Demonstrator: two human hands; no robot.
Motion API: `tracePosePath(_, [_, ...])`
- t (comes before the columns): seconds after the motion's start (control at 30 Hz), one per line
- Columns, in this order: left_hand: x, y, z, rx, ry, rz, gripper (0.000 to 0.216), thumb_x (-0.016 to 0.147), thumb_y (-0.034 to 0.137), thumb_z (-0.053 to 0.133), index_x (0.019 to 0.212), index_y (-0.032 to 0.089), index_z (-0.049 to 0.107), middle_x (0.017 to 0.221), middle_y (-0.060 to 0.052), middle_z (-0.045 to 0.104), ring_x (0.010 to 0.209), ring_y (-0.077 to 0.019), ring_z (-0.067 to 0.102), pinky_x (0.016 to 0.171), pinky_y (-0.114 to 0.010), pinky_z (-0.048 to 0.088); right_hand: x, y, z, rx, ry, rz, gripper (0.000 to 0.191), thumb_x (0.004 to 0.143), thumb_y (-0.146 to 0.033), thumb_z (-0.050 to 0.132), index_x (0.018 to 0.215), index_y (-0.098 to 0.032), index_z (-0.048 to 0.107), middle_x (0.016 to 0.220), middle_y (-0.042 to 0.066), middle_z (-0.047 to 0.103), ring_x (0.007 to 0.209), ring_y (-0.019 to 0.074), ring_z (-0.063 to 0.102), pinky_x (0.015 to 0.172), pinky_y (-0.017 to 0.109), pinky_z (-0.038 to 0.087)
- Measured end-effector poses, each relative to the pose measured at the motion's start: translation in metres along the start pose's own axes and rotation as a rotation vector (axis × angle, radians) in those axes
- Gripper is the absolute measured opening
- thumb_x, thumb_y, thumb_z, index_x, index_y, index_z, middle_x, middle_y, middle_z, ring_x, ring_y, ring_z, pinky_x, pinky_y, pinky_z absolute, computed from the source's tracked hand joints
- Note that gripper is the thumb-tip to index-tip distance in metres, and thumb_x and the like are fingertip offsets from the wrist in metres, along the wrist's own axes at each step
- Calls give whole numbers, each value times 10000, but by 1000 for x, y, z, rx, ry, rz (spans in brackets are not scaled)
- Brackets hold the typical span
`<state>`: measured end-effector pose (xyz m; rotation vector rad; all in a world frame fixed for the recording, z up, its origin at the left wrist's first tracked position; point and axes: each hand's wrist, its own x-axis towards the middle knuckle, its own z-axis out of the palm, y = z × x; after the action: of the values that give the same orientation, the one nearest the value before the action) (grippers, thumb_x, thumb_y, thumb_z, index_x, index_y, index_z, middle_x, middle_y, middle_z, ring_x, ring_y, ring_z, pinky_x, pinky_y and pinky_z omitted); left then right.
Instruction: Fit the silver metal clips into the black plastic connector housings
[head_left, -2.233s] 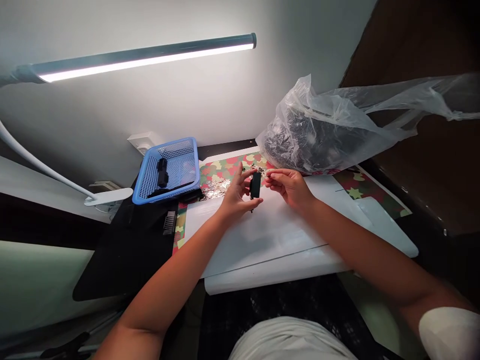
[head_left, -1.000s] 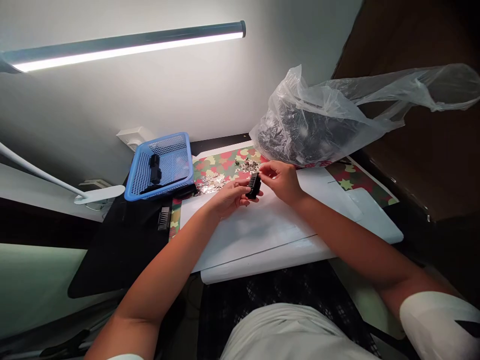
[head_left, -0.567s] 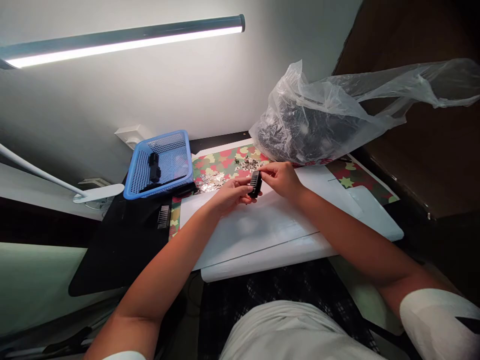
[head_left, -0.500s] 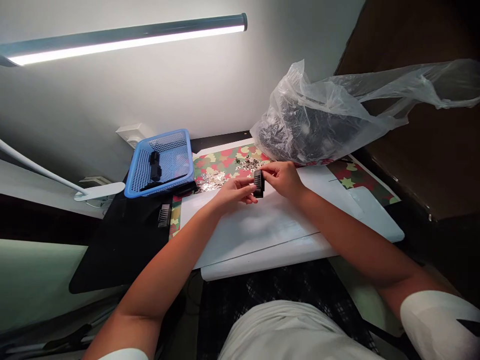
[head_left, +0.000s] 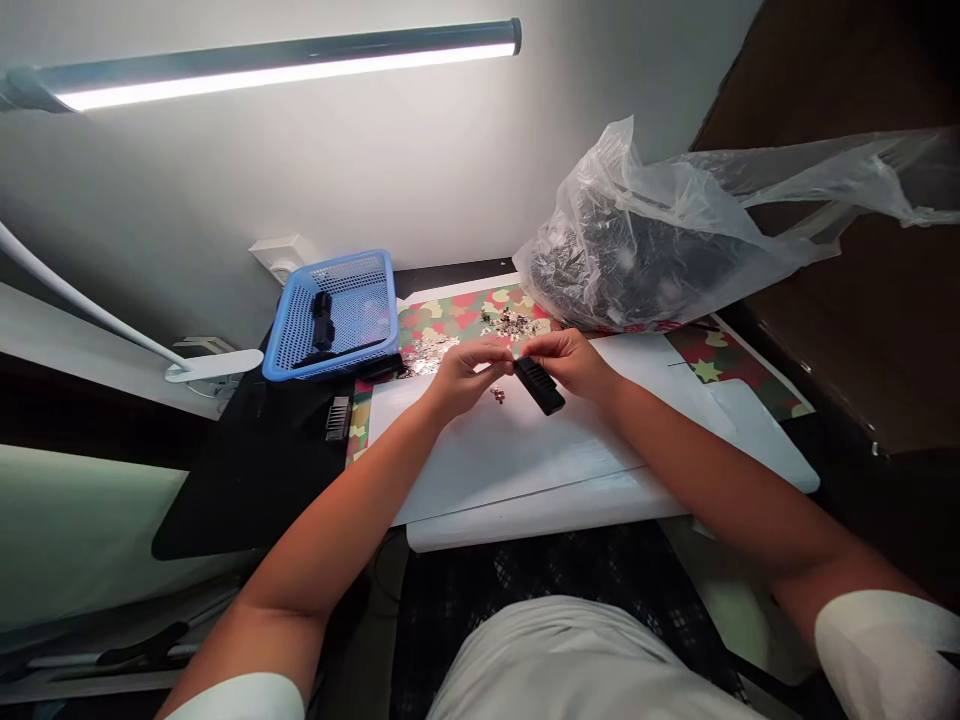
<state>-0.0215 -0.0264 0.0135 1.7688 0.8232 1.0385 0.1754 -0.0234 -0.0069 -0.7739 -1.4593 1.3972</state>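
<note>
A black slotted plastic block (head_left: 541, 388), with a row of ribs along one side, is tilted above the white board (head_left: 480, 465). My left hand (head_left: 472, 378) pinches its upper left end between thumb and fingers. My right hand (head_left: 574, 362) is closed at the same end, fingertips pressed along the upper edge. Whether a small piece sits between the fingertips is hidden. A few small coppery metal pieces (head_left: 498, 395) lie on the board by my left fingers. Behind my hands are piles of small shiny metal pieces (head_left: 514, 322).
A blue basket (head_left: 394, 300) holding black parts stands at the left. Another black slotted block (head_left: 338, 419) lies on the black table (head_left: 247, 480). A clear plastic bag (head_left: 637, 250) full of dark items stands back right. A lamp (head_left: 300, 75) hangs above.
The block has turned from upright to slanting down to the right. My left hand has shifted its grip to the upper end, uncovering small metal pieces on the board. The view has shifted slightly.
</note>
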Motion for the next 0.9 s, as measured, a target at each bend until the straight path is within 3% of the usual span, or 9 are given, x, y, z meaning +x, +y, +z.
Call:
tracePosePath(0.13, [-1, 3, -2, -178, -197, -191, 378, 688, 538, 819, 729, 168, 757, 672, -48, 675, 614, -138, 602, 600, -279, 517, -2, -3, -3, 24, -112, 56, 372, 614, -517, 858, 743, -182, 761, 723, 35, 735, 684, 168, 679, 658, 312, 555])
tracePosePath(0.2, [-1, 2, -1, -225, -193, -258, 409, 665, 553, 831, 737, 160, 746, 651, -44, 670, 586, -132, 593, 566, -268, 508, -2, -6, -4, 14, -103, 58, 393, 591, -538, 865, 734, -187, 762, 700, 29, 727, 658, 167, 673, 637, 312, 553])
tracePosePath(0.4, [2, -4, 7, -411, -48, -234, 403, 711, 518, 814, 846, 158, 693, 808, -32, 703, 703, -138, 681, 755, -307, 545, 1, -3, 2, -95, 104, -53, 405, 639, -581, 818, 735, -191, 766, 672, 31, 711, 591, 157, 638, 561, 293, 519])
tracePosePath(0.5, [5, -8, 9, -406, -9, -305, 426, 673, 382, 863, 984, 171, 661, 880, -26, 712, 780, -148, 698, 814, -325, 537, 5, 3, 0, -265, 201, -104, 350, 686, -516, 796, 788, -182, 779, 684, 31, 712, 587, 145, 615, 560, 282, 500])
tracePosePath(0.6, [9, -11, 4, -494, 112, -353, 446, 664, 249, 836, 1061, 189, 644, 871, -5, 705, 830, -136, 700, 844, -295, 533, 10, 4, -15, -408, 230, -128, 335, 726, -472, 770, 873, -171, 784, 734, 36, 725, 613, 145, 607, 598, 286, 498])
tracePosePath(0.73, [14, -10, -8, -716, 325, -397, 366, 718, 212, 727, 1077, 194, 662, 874, -5, 701, 815, -103, 696, 807, -221, 560, 17, 4, -44, -602, 427, -159, 247, 858, -347, 626, 921, -160, 776, 799, 55, 728, 746, 184, 642, 724, 326, 519])
tracePosePath(0.9, [14, -7, -9, -778, 405, -438, 134, 766, 205, 719, 879, 161, 661, 847, -21, 704, 733, -72, 665, 695, -153, 567, 18, 14, -47, -1065, 275, -74, 272, 824, -132, 602, 1021, -197, 778, 1074, 92, 704, 945, 230, 653, 876, 356, 515])
